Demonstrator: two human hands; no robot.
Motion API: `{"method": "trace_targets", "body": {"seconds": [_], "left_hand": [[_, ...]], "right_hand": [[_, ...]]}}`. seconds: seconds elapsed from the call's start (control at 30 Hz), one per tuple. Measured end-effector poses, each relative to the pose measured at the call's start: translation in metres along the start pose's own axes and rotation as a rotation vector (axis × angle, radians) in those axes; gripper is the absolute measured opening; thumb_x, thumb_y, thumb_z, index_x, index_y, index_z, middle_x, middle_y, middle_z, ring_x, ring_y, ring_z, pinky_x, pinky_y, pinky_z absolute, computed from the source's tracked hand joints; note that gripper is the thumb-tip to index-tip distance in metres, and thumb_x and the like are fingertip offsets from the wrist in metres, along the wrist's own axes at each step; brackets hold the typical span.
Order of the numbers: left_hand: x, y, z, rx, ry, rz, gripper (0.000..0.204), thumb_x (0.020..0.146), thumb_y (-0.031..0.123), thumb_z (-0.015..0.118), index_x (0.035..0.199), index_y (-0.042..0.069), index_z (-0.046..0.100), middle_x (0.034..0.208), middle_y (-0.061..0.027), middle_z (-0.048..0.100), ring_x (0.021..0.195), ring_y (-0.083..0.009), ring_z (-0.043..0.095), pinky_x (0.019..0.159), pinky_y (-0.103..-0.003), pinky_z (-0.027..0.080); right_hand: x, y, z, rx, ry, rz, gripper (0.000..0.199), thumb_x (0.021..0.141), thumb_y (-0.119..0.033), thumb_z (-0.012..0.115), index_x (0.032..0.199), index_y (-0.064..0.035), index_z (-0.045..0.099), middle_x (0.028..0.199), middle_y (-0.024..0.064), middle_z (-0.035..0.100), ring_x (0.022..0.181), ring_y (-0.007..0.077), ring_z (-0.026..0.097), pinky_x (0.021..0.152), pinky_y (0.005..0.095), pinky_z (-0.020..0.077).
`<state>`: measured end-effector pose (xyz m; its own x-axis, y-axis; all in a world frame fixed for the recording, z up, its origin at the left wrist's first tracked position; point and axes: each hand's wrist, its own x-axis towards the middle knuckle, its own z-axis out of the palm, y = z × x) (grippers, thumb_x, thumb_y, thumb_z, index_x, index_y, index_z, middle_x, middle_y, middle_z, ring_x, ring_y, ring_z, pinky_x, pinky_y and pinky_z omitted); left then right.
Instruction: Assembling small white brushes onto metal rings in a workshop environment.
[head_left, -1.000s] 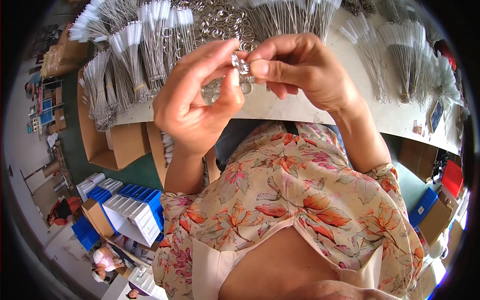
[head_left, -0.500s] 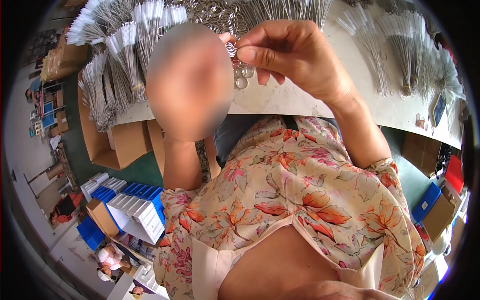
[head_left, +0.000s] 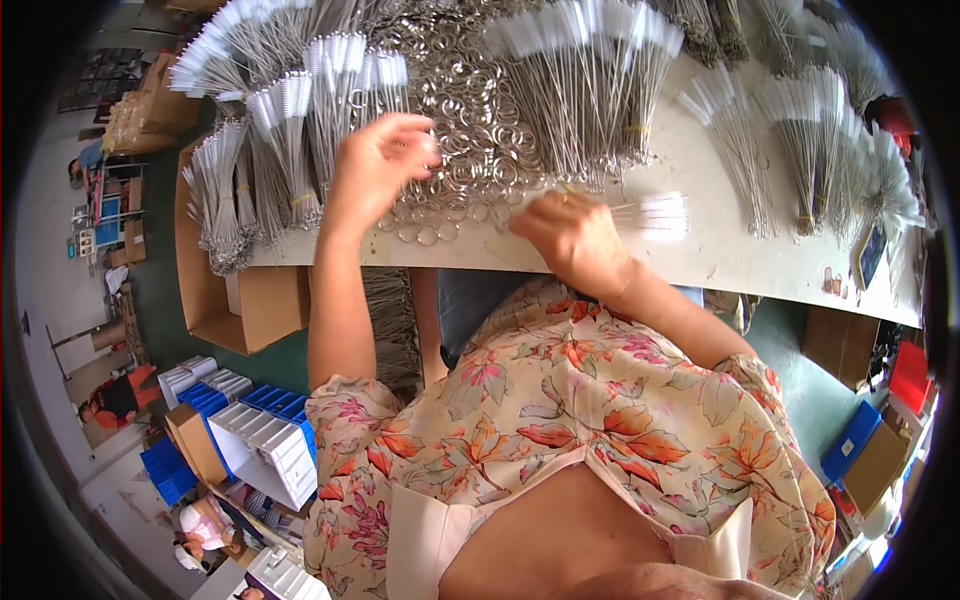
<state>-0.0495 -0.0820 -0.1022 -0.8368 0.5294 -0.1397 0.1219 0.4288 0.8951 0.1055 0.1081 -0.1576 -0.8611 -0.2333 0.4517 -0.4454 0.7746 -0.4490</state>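
Observation:
Over the left edge of a pile of metal split rings (head_left: 470, 110) is my left hand (head_left: 378, 170). Its fingers curl inward but are smeared by motion, so whether they hold anything cannot be made out. My right hand (head_left: 575, 238) is low over the table in front of the pile, knuckles up and fingers drawn together. What is in its fingers is hidden. Several white-bristled wire brushes (head_left: 660, 215) lie just right of it, their stems running behind the hand. A few loose rings (head_left: 428, 234) lie near the table's front edge, between my hands.
Bundles of wire brushes (head_left: 590, 90) stand behind the right hand, with more brush bundles (head_left: 280, 130) at the left and others (head_left: 815, 130) at the right. The worktable (head_left: 690, 255) ends close to my body. An open cardboard box (head_left: 250, 315) stands below its left side.
My hands, close together with small rings at the right fingertips, have parted. The right hand has come down and nearer to me. The ring pile and the brushes beside my right hand now show.

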Motion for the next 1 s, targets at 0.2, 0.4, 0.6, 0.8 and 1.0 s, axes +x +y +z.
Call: {"method": "trace_targets", "body": {"seconds": [0.2,0.4,0.6,0.8,1.0], "left_hand": [[0.055,-0.028,-0.034,0.619,0.248,-0.104,0.027,0.078,0.031,0.065,0.082,0.004,0.066,0.07,-0.0083,0.065,0.065,-0.019,0.063,0.06,-0.031,0.048],[0.059,-0.052,-0.048,0.708,0.264,-0.123,0.027,0.078,0.034,0.059,0.083,0.008,0.065,0.079,-0.011,0.065,0.077,-0.0284,0.062,0.067,-0.036,0.047],[0.067,-0.028,-0.032,0.462,0.35,-0.025,0.017,0.083,0.019,0.055,0.085,0.002,0.058,0.072,-0.0074,0.066,0.062,-0.0129,0.064,0.053,-0.026,0.05],[0.045,0.025,-0.04,0.366,0.185,-0.089,0.014,0.086,0.015,0.05,0.086,0.003,0.057,0.074,-0.0089,0.064,0.064,-0.0187,0.063,0.054,-0.03,0.05],[0.018,0.038,-0.124,1.088,0.049,-0.085,0.018,0.081,0.021,0.056,0.076,0.004,0.061,0.066,-0.0115,0.058,0.059,-0.0207,0.059,0.057,-0.034,0.045]], "right_hand": [[0.008,-0.001,-0.002,0.006,0.012,-0.152,0.016,0.068,-0.011,0.066,0.083,-0.0091,0.062,0.082,0.0006,0.057,0.079,0.0172,0.054,0.072,0.0321,0.045],[0.063,0.064,-0.043,0.045,0.285,0.221,0.008,0.079,-0.015,0.058,0.083,-0.0094,0.063,0.078,0.0085,0.061,0.067,0.0274,0.06,0.061,0.036,0.049],[0.094,0.117,-0.064,-0.208,-0.071,0.561,0.033,0.075,-0.039,0.062,0.085,-0.008,0.066,0.08,0.0128,0.065,0.078,0.03,0.062,0.069,0.0392,0.0475],[0.095,0.131,-0.067,0.022,-0.035,0.52,0.029,0.072,-0.027,0.064,0.086,-0.0014,0.066,0.076,0.0135,0.066,0.072,0.022,0.064,0.067,0.0314,0.0472],[0.091,0.134,-0.071,0.141,-0.029,0.639,0.024,0.074,-0.019,0.064,0.089,-0.0008,0.067,0.076,0.0095,0.066,0.07,0.0129,0.06,0.066,0.0267,0.0452]]}}
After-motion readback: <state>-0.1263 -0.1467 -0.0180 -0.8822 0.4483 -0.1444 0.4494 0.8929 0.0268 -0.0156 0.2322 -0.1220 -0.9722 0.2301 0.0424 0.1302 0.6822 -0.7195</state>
